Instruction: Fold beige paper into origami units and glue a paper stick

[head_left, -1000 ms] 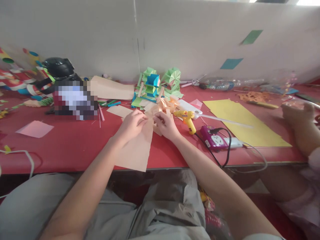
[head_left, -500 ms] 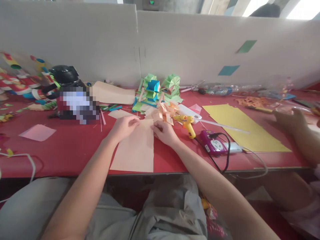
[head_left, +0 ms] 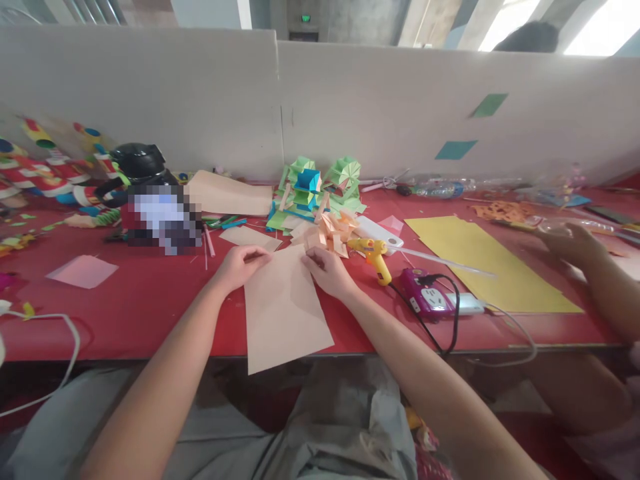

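A sheet of beige paper (head_left: 285,307) lies before me, its near edge reaching past the table's front edge. My left hand (head_left: 243,267) is closed on the paper's far left corner, thumb and fingers pinched together. At the far right corner, my right hand (head_left: 327,270) pinches the same sheet. Just beyond the hands are folded peach paper pieces (head_left: 334,230) and a smaller beige paper piece (head_left: 247,237). Green and blue folded paper models (head_left: 307,183) stand behind these. To the right of my right hand lies a yellow glue gun (head_left: 373,253) with a clear glue stick in it.
A purple power strip (head_left: 427,293) with a black cord sits right of the glue gun. Yellow paper (head_left: 490,267) lies farther right, near another person's hand (head_left: 575,247). A pink paper square (head_left: 83,271) is on the left. A pale partition (head_left: 175,100) stands behind the red table.
The beige sheet has turned and shifted toward me, its near edge now over the table edge. Both my hands still pinch its far corners. The camera view has tilted up slightly.
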Motion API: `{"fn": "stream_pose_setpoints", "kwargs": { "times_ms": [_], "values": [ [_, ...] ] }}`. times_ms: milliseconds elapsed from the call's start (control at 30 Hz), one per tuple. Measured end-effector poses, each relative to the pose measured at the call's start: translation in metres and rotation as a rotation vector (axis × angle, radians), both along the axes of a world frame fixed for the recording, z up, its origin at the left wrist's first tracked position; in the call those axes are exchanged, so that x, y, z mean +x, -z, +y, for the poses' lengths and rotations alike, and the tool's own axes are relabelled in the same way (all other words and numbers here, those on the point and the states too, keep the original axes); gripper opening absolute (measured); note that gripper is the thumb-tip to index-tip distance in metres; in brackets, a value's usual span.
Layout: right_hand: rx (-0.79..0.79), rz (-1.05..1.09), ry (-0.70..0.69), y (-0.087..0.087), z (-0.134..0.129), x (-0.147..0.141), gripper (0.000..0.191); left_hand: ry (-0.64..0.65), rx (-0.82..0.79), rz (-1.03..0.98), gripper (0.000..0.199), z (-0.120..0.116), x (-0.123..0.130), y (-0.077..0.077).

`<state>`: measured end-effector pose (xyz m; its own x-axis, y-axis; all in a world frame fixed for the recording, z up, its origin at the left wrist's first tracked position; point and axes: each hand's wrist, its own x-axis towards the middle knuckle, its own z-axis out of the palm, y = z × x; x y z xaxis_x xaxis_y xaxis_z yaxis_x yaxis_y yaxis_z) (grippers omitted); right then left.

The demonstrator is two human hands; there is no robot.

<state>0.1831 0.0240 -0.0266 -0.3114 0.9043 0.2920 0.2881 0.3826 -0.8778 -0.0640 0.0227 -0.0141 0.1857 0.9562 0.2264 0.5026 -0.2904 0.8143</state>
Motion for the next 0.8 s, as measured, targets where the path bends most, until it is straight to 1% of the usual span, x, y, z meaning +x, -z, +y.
{"fn": "stream_pose_setpoints", "kwargs": {
  "times_ms": [100, 200, 300, 367, 433, 467, 500, 567, 600, 633, 667, 733, 800],
  "values": [
    [-0.046, 0.117, -0.018, 0.003, 0.004, 0.0, 0.029, 0.017, -0.009, 0.006, 0.035, 0.002, -0.001, 0.002],
    [-0.092, 0.174, -0.027, 0.004, 0.006, -0.001, 0.027, 0.016, -0.004, 0.052, 0.034, 0.002, 0.002, 0.003],
    [-0.178, 0.223, -0.043, 0.005, 0.006, -0.002, 0.027, -0.021, 0.119, 0.143, 0.029, -0.002, 0.008, 0.0],
    [-0.231, 0.251, -0.06, 0.007, 0.005, -0.003, 0.027, -0.017, 0.23, 0.21, 0.026, -0.004, 0.014, -0.007],
    [-0.244, 0.264, -0.075, 0.009, 0.005, -0.003, 0.026, 0.01, 0.267, 0.257, 0.025, 0.001, 0.016, -0.015],
    [-0.239, 0.261, -0.078, 0.009, 0.005, -0.003, 0.025, 0.009, 0.25, 0.285, 0.025, 0.008, 0.015, -0.019],
    [-0.227, 0.248, -0.075, 0.01, 0.005, -0.002, 0.025, -0.023, 0.214, 0.323, 0.026, 0.018, 0.012, -0.022],
    [-0.201, 0.21, -0.066, 0.01, 0.004, -0.001, 0.023, -0.216, 0.13, 0.408, 0.026, 0.048, 0.001, -0.023],
    [-0.192, 0.192, -0.059, 0.01, 0.004, -0.001, 0.022, -0.293, 0.085, 0.443, 0.027, 0.066, -0.006, -0.021],
    [-0.183, 0.176, -0.054, 0.009, 0.003, 0.0, 0.021, -0.339, 0.043, 0.48, 0.029, 0.084, -0.013, -0.018],
    [-0.175, 0.164, -0.049, 0.008, 0.003, 0.0, 0.02, -0.338, 0.004, 0.527, 0.031, 0.102, -0.019, -0.015],
    [-0.16, 0.143, -0.05, 0.006, 0.001, 0.0, 0.017, -0.272, -0.021, 0.601, 0.033, 0.131, -0.027, -0.008],
    [-0.155, 0.126, -0.053, 0.004, 0.0, -0.001, 0.015, -0.242, -0.045, 0.671, 0.03, 0.15, -0.028, -0.005]
  ]
}}
